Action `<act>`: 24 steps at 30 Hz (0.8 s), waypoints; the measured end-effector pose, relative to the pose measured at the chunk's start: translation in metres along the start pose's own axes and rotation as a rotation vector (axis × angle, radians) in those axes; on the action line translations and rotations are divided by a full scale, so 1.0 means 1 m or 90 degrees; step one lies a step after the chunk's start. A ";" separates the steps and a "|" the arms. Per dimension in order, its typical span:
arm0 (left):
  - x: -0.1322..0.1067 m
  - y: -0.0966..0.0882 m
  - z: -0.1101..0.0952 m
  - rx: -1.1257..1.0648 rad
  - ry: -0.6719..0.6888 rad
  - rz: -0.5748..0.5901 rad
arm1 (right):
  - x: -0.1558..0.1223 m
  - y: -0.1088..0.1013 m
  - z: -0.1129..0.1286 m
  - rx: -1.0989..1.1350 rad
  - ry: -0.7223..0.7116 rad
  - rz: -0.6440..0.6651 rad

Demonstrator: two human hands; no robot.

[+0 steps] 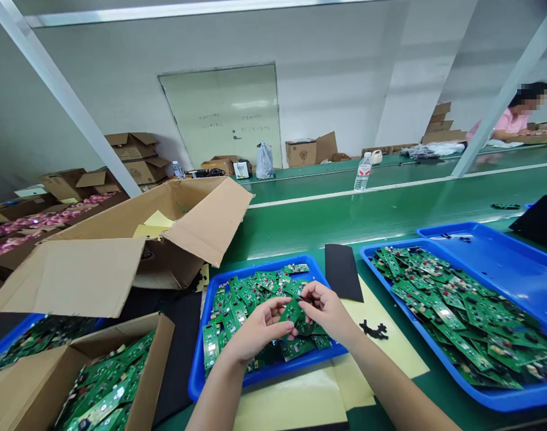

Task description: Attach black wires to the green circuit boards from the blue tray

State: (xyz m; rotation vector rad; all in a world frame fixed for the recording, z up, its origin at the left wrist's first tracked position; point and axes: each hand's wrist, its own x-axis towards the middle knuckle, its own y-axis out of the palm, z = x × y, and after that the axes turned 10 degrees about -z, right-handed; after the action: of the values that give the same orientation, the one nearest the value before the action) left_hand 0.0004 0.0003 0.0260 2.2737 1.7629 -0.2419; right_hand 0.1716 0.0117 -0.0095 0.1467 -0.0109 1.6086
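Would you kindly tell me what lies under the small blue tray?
Yellow paper sheets stick out beneath the small blue tray at its near edge, and a black mat sits at its left. The tray covers whatever lies further under.

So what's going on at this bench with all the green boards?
A person holds a small green circuit board between the left hand and right hand, above a blue tray of similar boards. A larger tray on the right is piled with more, and a cardboard box on the left holds others. Another person sits far off.
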 end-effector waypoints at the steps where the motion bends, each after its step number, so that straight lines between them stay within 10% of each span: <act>1: 0.000 0.001 0.002 0.015 -0.002 0.021 | -0.002 0.000 -0.001 -0.008 -0.001 0.010; 14: 0.006 0.011 0.009 -0.086 0.046 -0.183 | -0.013 -0.018 -0.001 -0.008 -0.074 0.030; 24: 0.000 0.023 0.014 -0.043 0.068 -0.129 | -0.015 -0.014 -0.004 0.031 -0.071 0.091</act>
State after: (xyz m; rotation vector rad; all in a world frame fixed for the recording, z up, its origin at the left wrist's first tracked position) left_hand 0.0229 -0.0093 0.0146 2.0976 2.0265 -0.0981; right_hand 0.1861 -0.0021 -0.0160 0.2775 -0.0700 1.7429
